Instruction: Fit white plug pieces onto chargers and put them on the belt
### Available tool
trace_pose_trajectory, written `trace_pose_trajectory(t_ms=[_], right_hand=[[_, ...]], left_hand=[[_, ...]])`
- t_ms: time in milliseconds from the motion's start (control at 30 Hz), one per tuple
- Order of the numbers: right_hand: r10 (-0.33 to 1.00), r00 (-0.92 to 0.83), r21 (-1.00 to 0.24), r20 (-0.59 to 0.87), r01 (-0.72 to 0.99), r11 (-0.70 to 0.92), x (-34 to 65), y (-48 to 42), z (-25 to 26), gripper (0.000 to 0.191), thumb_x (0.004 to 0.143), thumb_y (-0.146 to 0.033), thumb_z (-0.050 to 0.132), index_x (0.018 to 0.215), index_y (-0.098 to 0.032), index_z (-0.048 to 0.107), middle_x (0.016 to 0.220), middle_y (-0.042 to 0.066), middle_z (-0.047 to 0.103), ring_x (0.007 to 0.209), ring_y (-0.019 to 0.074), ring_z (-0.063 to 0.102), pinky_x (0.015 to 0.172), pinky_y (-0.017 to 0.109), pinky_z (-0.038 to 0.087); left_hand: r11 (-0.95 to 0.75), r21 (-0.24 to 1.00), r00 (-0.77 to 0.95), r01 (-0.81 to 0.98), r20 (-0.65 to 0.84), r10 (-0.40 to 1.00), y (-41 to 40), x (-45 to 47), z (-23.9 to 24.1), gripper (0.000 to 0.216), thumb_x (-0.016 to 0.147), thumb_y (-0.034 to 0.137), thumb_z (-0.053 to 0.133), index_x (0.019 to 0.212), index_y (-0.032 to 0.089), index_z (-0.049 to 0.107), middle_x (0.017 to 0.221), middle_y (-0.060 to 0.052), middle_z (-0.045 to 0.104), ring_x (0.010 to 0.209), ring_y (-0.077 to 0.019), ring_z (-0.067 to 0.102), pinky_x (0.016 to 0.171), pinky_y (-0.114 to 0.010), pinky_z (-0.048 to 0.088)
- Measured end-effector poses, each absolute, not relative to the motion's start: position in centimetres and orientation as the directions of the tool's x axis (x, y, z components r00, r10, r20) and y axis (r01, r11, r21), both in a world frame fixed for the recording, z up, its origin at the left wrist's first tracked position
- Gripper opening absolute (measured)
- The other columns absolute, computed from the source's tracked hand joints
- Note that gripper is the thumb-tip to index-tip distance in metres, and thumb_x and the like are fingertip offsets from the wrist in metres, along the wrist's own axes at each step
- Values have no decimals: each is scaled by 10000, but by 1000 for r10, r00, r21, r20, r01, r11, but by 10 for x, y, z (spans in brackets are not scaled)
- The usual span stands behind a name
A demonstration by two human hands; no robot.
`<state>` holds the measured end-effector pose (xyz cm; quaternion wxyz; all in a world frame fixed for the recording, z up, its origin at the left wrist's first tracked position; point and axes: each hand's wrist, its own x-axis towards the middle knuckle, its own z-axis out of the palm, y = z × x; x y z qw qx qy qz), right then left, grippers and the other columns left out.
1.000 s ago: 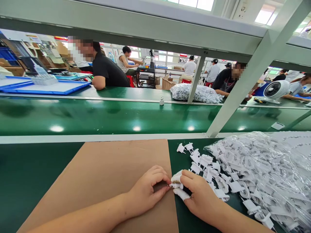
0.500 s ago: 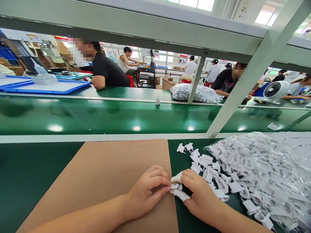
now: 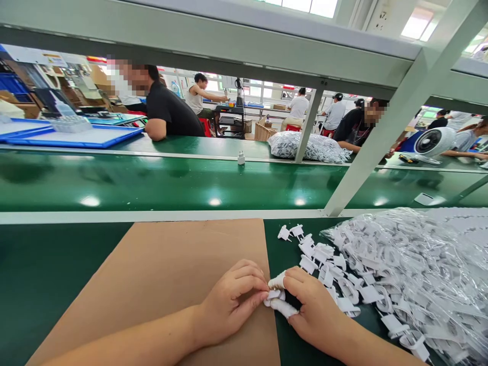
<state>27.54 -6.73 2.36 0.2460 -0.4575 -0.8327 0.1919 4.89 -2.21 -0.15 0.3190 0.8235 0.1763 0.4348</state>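
Hands [image 3: 233, 295] hold a piece [image 3: 274, 294] near bag [image 3: 392, 218] of pieces [image 3: 415, 269].

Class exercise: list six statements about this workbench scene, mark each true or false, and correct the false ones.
1. Loose white parts lie right of the cardboard sheet. True.
2. The left hand has white coverings on its fingers. False: the white coverings are on the right hand.
3. Fingers of both hands meet at a small white piece. True.
4. The clear plastic bag lies left of the cardboard sheet. False: it lies to the right.
5. A white fan stands beyond the green strip. True.
6. The blue-edged trays are at far right. False: they are at far left.
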Motion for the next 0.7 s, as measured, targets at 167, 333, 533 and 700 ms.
trace_pose_trajectory(t_ms=[167,333,533,700], right_hand=[[850,-470,-537,236,666,518,276,-67,22,117,893,-96,630,923,-208,644,894,44,685,852,205,600,693,309,446],[842,-461,-525,279,661,536,275,-67,23,91,906,-124,636,910,-215,629,867,43,674,822,201,596,678,303,436],[847,-422,-547,323,648,531,275,-67,24,146,843,-74,592,855,-218,578,814,24,641,729,178,573,615,290,364],[852,-423,-550,309,651,523,274,-69,23,110,920,-175,629,833,-214,574,798,23,625,713,170,553,613,290,359]], left_hand=[[-729,685,535,19,609,586,-22,50,-3,147,964,105,661,1053,214,705,951,-67,732,940,-202,638,847,-342,566],[-735,678,526,15,619,582,-23,50,1,147,980,87,618,1020,212,684,939,-66,733,935,-200,645,872,-351,560],[-726,687,499,-11,633,592,-24,49,5,183,950,106,668,1088,226,666,973,-55,724,966,-195,640,890,-336,558],[-755,655,506,13,647,570,-24,51,3,167,958,77,657,1036,222,677,948,-53,729,936,-188,645,885,-333,558]])
